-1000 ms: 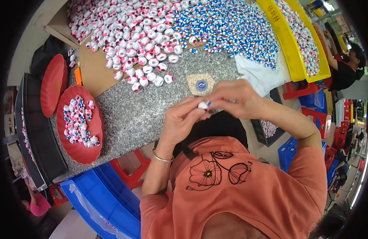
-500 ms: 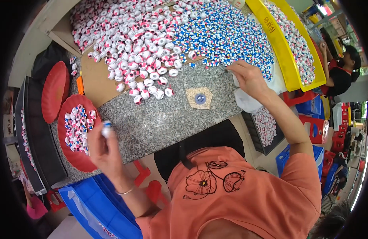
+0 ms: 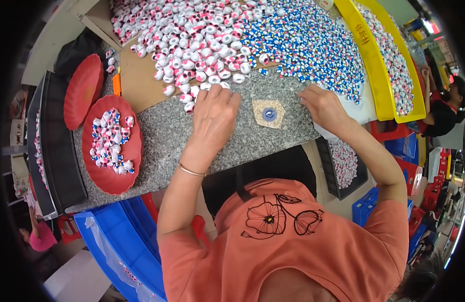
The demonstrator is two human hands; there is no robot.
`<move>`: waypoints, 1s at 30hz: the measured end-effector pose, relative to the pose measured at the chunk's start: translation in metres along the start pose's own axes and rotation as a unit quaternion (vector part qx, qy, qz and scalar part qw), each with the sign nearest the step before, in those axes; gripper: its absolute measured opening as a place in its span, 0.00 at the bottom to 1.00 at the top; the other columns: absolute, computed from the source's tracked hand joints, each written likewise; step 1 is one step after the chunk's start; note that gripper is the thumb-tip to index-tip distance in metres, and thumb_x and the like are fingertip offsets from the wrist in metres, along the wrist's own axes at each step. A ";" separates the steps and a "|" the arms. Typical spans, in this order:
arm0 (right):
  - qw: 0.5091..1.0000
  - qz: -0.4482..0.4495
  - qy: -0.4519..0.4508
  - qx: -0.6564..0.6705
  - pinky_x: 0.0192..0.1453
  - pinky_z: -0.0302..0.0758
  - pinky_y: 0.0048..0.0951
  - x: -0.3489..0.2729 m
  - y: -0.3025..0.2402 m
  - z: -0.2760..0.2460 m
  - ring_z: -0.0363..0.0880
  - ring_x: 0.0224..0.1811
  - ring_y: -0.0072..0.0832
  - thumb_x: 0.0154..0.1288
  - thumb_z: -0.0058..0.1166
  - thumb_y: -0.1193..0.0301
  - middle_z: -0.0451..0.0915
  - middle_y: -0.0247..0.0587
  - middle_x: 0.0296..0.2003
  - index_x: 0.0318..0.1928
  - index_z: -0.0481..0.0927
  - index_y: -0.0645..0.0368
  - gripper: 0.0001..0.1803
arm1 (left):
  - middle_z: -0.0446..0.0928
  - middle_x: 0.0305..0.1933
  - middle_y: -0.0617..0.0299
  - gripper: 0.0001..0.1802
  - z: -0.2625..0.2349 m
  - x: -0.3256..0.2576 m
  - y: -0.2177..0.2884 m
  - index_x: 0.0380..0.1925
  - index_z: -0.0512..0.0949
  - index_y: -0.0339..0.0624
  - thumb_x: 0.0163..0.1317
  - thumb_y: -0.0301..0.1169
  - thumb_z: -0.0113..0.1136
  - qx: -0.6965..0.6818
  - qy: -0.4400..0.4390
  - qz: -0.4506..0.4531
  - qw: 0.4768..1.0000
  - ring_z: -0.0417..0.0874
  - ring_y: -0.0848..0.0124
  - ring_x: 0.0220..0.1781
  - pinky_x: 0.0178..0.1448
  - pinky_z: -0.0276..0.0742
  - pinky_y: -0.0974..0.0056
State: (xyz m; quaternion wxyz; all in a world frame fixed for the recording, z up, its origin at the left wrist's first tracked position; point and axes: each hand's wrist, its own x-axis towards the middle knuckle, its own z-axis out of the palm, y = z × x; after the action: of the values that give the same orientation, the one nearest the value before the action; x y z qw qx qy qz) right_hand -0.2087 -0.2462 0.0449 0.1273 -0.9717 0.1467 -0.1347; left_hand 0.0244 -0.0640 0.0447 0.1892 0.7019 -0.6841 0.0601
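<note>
Hollow, rounded white pieces with pink patches [image 3: 210, 44] lie heaped at all angles across the far side of the counter [image 3: 164, 146]. Smaller blue-and-white pieces [image 3: 313, 48] spread densely beside them to the right, the edges meeting.

Far larger pieces [image 3: 197, 43] are white and pink, smaller pieces [image 3: 308, 45] mostly blue and white, the table [image 3: 167, 141] speckled grey, right bin [image 3: 381, 83] yellow, left plates [image 3: 111, 183] red, shirt [image 3: 292, 251] coral with black flowers.
</note>
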 end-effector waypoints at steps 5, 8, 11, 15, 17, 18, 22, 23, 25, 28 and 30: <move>0.998 0.039 -0.038 0.026 0.36 0.75 0.40 0.003 -0.005 -0.007 0.79 0.34 0.45 0.59 0.58 0.75 0.80 0.47 0.32 0.38 0.81 0.62 0.07 | 0.72 0.37 0.56 0.11 -0.010 -0.006 -0.004 0.33 0.80 0.38 0.49 0.17 0.57 -0.063 0.092 0.027 0.993 0.75 0.65 0.39 0.44 0.73 0.60; 0.996 0.033 -0.047 0.073 0.37 0.76 0.40 0.009 -0.021 -0.009 0.80 0.34 0.46 0.59 0.59 0.76 0.80 0.48 0.32 0.39 0.81 0.62 0.07 | 0.70 0.41 0.59 0.11 -0.017 -0.031 0.005 0.38 0.80 0.37 0.58 0.15 0.55 -0.493 0.099 -0.209 0.839 0.75 0.72 0.40 0.46 0.78 0.63; 0.986 0.004 -0.058 0.154 0.37 0.76 0.39 0.016 -0.040 -0.005 0.80 0.34 0.45 0.58 0.59 0.77 0.81 0.47 0.33 0.39 0.81 0.62 0.08 | 0.68 0.61 0.56 0.17 -0.013 -0.055 0.018 0.53 0.76 0.33 0.63 0.18 0.55 -0.740 0.077 -0.262 0.615 0.81 0.70 0.49 0.50 0.82 0.69; 0.989 -0.105 -0.084 0.064 0.36 0.75 0.39 0.032 -0.054 0.000 0.79 0.33 0.42 0.55 0.57 0.78 0.78 0.43 0.31 0.38 0.79 0.61 0.08 | 0.69 0.64 0.49 0.22 -0.016 -0.085 0.025 0.57 0.73 0.31 0.61 0.16 0.56 -0.707 0.037 -0.326 0.626 0.82 0.66 0.48 0.50 0.82 0.66; 0.984 -0.145 -0.098 0.021 0.37 0.74 0.39 0.039 -0.058 0.002 0.79 0.32 0.41 0.54 0.57 0.78 0.77 0.43 0.30 0.37 0.79 0.61 0.08 | 0.71 0.61 0.50 0.20 -0.014 -0.087 0.026 0.56 0.73 0.31 0.62 0.17 0.56 -0.705 0.083 -0.286 0.643 0.83 0.66 0.47 0.50 0.82 0.65; 0.982 -0.154 -0.107 0.007 0.37 0.74 0.40 0.042 -0.060 0.003 0.78 0.32 0.41 0.53 0.56 0.78 0.76 0.42 0.29 0.37 0.78 0.61 0.09 | 0.72 0.59 0.51 0.20 -0.014 -0.088 0.027 0.56 0.73 0.31 0.63 0.17 0.56 -0.709 0.097 -0.271 0.644 0.83 0.67 0.46 0.50 0.82 0.66; 0.978 -0.159 -0.130 -0.023 0.37 0.74 0.40 0.044 -0.062 0.002 0.78 0.32 0.42 0.51 0.55 0.79 0.74 0.43 0.28 0.37 0.76 0.62 0.10 | 0.73 0.53 0.56 0.20 -0.013 -0.081 0.028 0.56 0.73 0.31 0.62 0.18 0.57 -0.774 0.113 -0.274 0.559 0.82 0.68 0.46 0.52 0.81 0.66; 0.978 -0.167 -0.126 -0.014 0.37 0.74 0.40 0.043 -0.062 0.002 0.78 0.32 0.42 0.51 0.55 0.79 0.74 0.43 0.28 0.37 0.76 0.62 0.10 | 0.73 0.53 0.56 0.20 -0.012 -0.080 0.028 0.56 0.73 0.31 0.62 0.18 0.57 -0.770 0.112 -0.275 0.564 0.82 0.68 0.46 0.52 0.81 0.66; 0.984 -0.157 -0.088 0.004 0.37 0.74 0.40 0.040 -0.061 0.002 0.78 0.32 0.42 0.51 0.55 0.80 0.74 0.44 0.28 0.37 0.76 0.62 0.10 | 0.73 0.55 0.56 0.20 -0.010 -0.076 0.029 0.56 0.73 0.32 0.62 0.18 0.57 -0.747 0.059 -0.273 0.603 0.80 0.69 0.50 0.54 0.79 0.67; 0.986 -0.138 -0.093 0.027 0.36 0.74 0.40 0.037 -0.060 0.002 0.79 0.33 0.43 0.53 0.54 0.80 0.75 0.44 0.29 0.37 0.77 0.63 0.09 | 0.74 0.53 0.57 0.19 0.000 -0.066 0.033 0.54 0.73 0.32 0.61 0.17 0.58 -0.717 0.064 -0.265 0.641 0.78 0.71 0.52 0.54 0.78 0.69; 0.990 -0.112 -0.070 0.056 0.35 0.74 0.38 0.034 -0.062 0.001 0.79 0.32 0.42 0.55 0.54 0.80 0.76 0.45 0.30 0.38 0.78 0.64 0.08 | 0.75 0.51 0.58 0.19 0.007 -0.060 0.038 0.52 0.74 0.31 0.60 0.16 0.59 -0.716 0.085 -0.252 0.646 0.78 0.73 0.51 0.54 0.77 0.70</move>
State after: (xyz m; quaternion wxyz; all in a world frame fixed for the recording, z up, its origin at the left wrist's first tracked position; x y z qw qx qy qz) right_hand -0.1615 -0.1998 0.0690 0.1753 -0.9804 0.0204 -0.0878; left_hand -0.0179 -0.0099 0.0245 0.6978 0.4853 -0.2917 -0.4387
